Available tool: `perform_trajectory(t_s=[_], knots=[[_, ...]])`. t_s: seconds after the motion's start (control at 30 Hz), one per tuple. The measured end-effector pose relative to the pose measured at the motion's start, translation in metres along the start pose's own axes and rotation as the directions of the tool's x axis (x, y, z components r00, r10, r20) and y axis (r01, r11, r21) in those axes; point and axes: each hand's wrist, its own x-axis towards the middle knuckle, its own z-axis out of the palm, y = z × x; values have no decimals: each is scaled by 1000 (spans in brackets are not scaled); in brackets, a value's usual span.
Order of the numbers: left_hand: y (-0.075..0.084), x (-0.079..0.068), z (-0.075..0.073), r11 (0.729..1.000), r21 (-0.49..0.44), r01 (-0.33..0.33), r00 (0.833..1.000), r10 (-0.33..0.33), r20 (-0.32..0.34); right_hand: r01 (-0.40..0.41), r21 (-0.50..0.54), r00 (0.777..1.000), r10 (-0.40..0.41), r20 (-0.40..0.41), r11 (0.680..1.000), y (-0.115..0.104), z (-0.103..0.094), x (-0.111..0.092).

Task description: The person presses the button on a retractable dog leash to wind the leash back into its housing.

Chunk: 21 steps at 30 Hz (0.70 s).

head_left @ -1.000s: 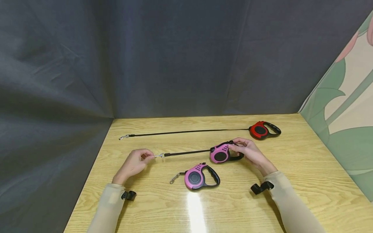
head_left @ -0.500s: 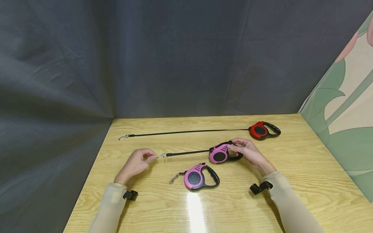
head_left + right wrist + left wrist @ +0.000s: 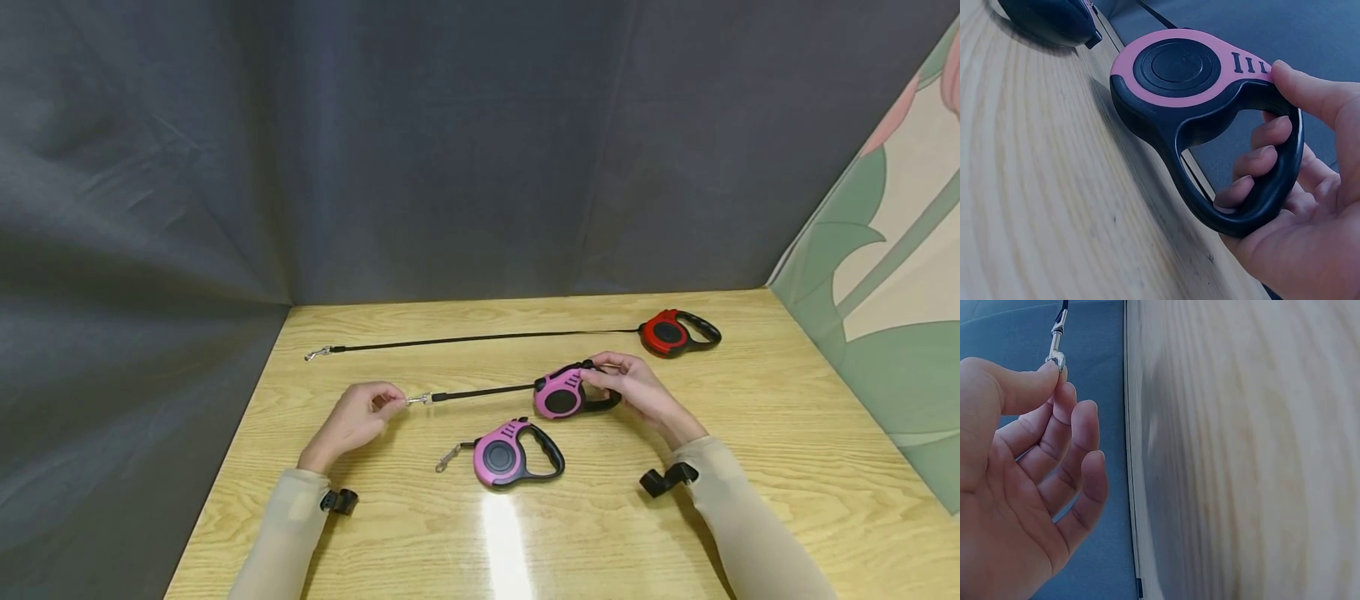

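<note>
My right hand (image 3: 637, 390) grips the black handle of a pink retractable dog leash (image 3: 561, 393), its fingers curled through the loop in the right wrist view. From that casing a black strap (image 3: 483, 392) runs left, drawn straight. Thumb and forefinger of my left hand (image 3: 356, 423) pinch the silver clip (image 3: 1056, 350) at the strap's end. Between the hands, closer to the front, a second pink leash (image 3: 498, 457) lies on the table with its short clip (image 3: 448, 457) pointing left.
Behind the hands lies a red retractable leash (image 3: 666, 333), its strap (image 3: 480, 338) stretched left to a metal clip (image 3: 318, 353). Grey cloth (image 3: 450, 167) hangs behind and left of the wooden table (image 3: 600, 533). A floral panel (image 3: 892, 333) borders the right.
My left hand has shifted slightly right with the clip. My right hand has drifted slightly left with the pink casing, so the strap between them is a little shorter.
</note>
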Motion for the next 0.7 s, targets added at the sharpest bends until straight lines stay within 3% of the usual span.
perform_trajectory(t_s=[0.37, 0.7], knots=[[3, 2, 2, 1000, -4, 6, 1000, -6, -5, -17, -75, 1000, 17, 1, 997, 3, -1, 2], [8, 2, 1, 1000, 2, -4, 1000, 4, -7, -2, -29, 1000, 2, 17, 1000, 2, 3, 3]])
